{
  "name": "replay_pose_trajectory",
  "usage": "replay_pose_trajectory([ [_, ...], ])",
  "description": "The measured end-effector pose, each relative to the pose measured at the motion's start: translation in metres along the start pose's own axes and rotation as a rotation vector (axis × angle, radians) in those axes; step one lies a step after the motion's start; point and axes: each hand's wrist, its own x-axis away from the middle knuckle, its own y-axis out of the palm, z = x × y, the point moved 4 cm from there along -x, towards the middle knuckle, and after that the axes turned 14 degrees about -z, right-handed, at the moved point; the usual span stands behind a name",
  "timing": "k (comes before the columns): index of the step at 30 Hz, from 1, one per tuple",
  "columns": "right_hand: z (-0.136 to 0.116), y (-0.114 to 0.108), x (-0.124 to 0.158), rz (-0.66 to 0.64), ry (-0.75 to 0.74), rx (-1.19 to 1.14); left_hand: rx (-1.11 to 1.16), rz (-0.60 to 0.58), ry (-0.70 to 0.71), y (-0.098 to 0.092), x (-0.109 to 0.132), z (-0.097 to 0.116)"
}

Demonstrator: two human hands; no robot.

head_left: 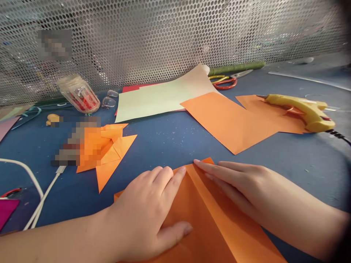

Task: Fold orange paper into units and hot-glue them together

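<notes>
A large orange paper (200, 215) with a crease down its middle lies on the blue table at the front. My left hand (150, 208) rests on its left part, thumb spread away from the index finger, which touches near the far end of the crease; the other fingers are bent. Across the crease, my right hand (238, 182) lies flat on the right part, fingers stretched toward the far corner and its thumb out of sight. Left of the hands sits a folded orange paper shape (113, 148) with pointed corners.
Orange sheets (233, 124) and a yellow glue gun (301, 109) lie at the right. Behind are a pale green sheet (164, 95), scissors (226, 83) and a green stick (237, 68). A jar (79, 95), glasses (110, 98) and a white cable (44, 199) are on the left.
</notes>
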Motion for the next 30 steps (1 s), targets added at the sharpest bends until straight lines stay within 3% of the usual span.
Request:
replay_pose_trajectory([
  [4, -0.007, -0.005, -0.003, 0.049, -0.017, 0.049, -0.016, 0.037, -0.018, 0.0, 0.001, 0.0],
  [12, -0.01, -0.002, -0.006, 0.084, 0.029, 0.002, 0.002, -0.051, -0.052, -0.002, -0.001, -0.004],
  [23, -0.013, -0.005, -0.005, 0.119, 0.06, 0.007, -0.009, 0.034, -0.003, -0.003, 0.0, -0.002],
  [30, -0.01, -0.004, -0.005, 0.095, 0.055, -0.016, 0.016, 0.015, -0.007, -0.003, 0.0, -0.003],
])
